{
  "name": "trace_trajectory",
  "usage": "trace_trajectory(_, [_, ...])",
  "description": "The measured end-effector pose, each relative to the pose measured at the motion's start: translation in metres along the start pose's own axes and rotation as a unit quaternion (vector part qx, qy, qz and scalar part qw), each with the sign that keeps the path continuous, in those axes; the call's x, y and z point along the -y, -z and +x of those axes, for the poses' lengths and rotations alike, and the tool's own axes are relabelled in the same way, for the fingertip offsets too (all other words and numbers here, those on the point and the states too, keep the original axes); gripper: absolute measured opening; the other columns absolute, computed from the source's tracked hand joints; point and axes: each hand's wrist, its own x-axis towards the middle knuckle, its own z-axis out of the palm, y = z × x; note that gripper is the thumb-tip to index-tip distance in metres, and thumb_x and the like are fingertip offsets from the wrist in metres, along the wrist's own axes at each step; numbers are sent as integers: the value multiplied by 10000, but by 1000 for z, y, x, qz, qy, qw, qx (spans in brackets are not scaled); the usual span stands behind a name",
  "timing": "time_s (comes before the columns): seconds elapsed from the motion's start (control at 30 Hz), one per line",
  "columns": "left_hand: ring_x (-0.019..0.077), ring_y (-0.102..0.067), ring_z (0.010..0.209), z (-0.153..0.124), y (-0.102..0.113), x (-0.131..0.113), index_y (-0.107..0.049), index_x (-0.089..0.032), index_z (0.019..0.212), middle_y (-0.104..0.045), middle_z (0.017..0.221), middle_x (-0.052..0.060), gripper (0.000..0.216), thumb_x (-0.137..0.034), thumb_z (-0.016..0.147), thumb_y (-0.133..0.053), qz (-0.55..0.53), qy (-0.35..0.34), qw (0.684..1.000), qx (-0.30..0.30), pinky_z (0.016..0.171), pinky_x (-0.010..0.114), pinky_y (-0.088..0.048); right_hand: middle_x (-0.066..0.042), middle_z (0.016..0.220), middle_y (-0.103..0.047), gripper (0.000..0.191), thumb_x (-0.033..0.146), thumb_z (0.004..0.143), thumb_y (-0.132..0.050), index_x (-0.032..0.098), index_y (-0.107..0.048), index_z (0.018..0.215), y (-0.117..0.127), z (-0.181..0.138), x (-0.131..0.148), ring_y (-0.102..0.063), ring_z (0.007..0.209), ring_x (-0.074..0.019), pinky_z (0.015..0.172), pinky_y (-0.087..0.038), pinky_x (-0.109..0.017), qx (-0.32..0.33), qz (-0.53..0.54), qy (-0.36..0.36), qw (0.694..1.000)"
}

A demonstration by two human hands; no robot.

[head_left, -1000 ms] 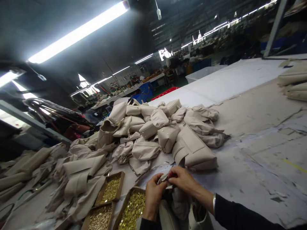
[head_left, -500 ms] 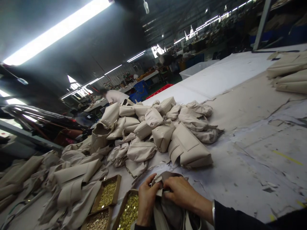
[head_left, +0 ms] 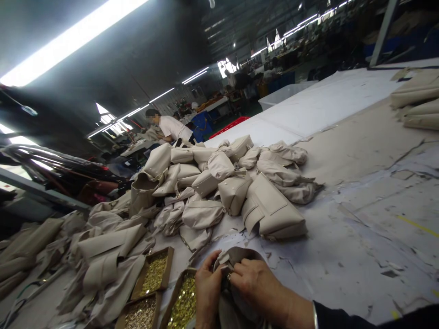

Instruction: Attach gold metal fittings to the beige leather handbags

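Close to the table's near edge, both hands are closed on a beige handbag [head_left: 249,254], its grey-beige lining showing. My left hand [head_left: 208,288] pinches the rim, with a pale flap of material at its thumb. Beside it, my right hand [head_left: 257,284] has its fingers bent down on the lining just inside the opening. A small shiny bit shows at the right fingertips, too small to name. The lower part of the bag is hidden by the hands and the frame's edge. Left of my left hand lies a cardboard tray of gold-coloured metal pieces [head_left: 183,299].
A heap of beige bags [head_left: 206,176] covers the table's middle. More beige pieces [head_left: 106,260] lie left, near two other small trays [head_left: 168,269]. Stacked panels [head_left: 416,98] rest far right. A person [head_left: 174,128] leans over a table beyond.
My right hand has shifted slightly, its fingertips now lower and closer to my left thumb. The bag's rim stands more rounded. The view has moved a little; the far person's head has risen.
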Motion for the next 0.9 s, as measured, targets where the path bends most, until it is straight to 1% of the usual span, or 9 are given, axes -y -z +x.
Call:
trace_trajectory(0.1, [315,-741,946,1,0,5,-762,-111,1042,-802,885,98,579,-357,519,-792,-3,-4,1000,-14,744,321,-580,18,888,-704,126,215,886,-760,227,-637,908,-5,1,0,-599,762,-198,611,-348,-370,-10,-3,8,1000])
trace_trajectory(0.27, [285,-748,814,1,-1,12,-780,-134,1014,-794,826,80,535,-402,552,-807,7,-39,999,-29,692,323,-594,16,879,-701,130,205,875,-773,224,-646,895,0,2,-1,-604,766,-201,612,-363,-366,-5,1,1,1000])
trace_trajectory(0.37, [293,-753,822,-1,-3,11,-790,-140,991,-800,845,88,509,-414,563,-811,17,-60,997,-43,716,341,-605,13,889,-704,128,174,876,-760,221,-664,946,4,3,-1,-608,775,-204,635,-389,-356,1,4,-19,1000])
trace_trajectory(0.43, [300,-754,841,-2,-4,10,-791,-142,984,-804,858,92,494,-406,567,-794,23,-68,996,-51,766,364,-607,9,906,-709,128,173,887,-749,221,-670,975,5,4,-1,-611,791,-209,650,-402,-354,9,4,-19,1000])
trace_trajectory(0.57, [309,-751,873,-3,-5,9,-784,-148,992,-805,867,91,501,-403,562,-747,24,-61,996,-56,854,397,-590,-3,910,-711,93,171,897,-735,213,-674,955,4,6,-1,-615,807,-216,654,-417,-354,32,4,-15,999])
trace_trajectory(0.67, [311,-748,864,-4,-6,7,-778,-158,973,-803,868,88,491,-390,544,-723,23,-53,997,-56,843,399,-587,-5,926,-711,119,148,894,-724,220,-676,975,2,6,0,-616,822,-220,655,-427,-357,32,9,-28,999])
trace_trajectory(0.83, [305,-732,832,-5,-15,0,-750,-176,918,-788,861,88,434,-378,554,-627,82,-70,989,-101,821,413,-562,-7,921,-712,99,145,907,-714,222,-669,949,1,4,0,-620,822,-215,653,-436,-353,16,9,-28,999])
trace_trajectory(0.9, [306,-729,842,-4,-19,-3,-730,-178,919,-783,875,90,431,-383,558,-615,88,-72,989,-95,824,419,-558,-8,918,-711,118,123,889,-719,217,-670,941,3,4,-3,-630,822,-217,660,-444,-350,14,6,-43,999])
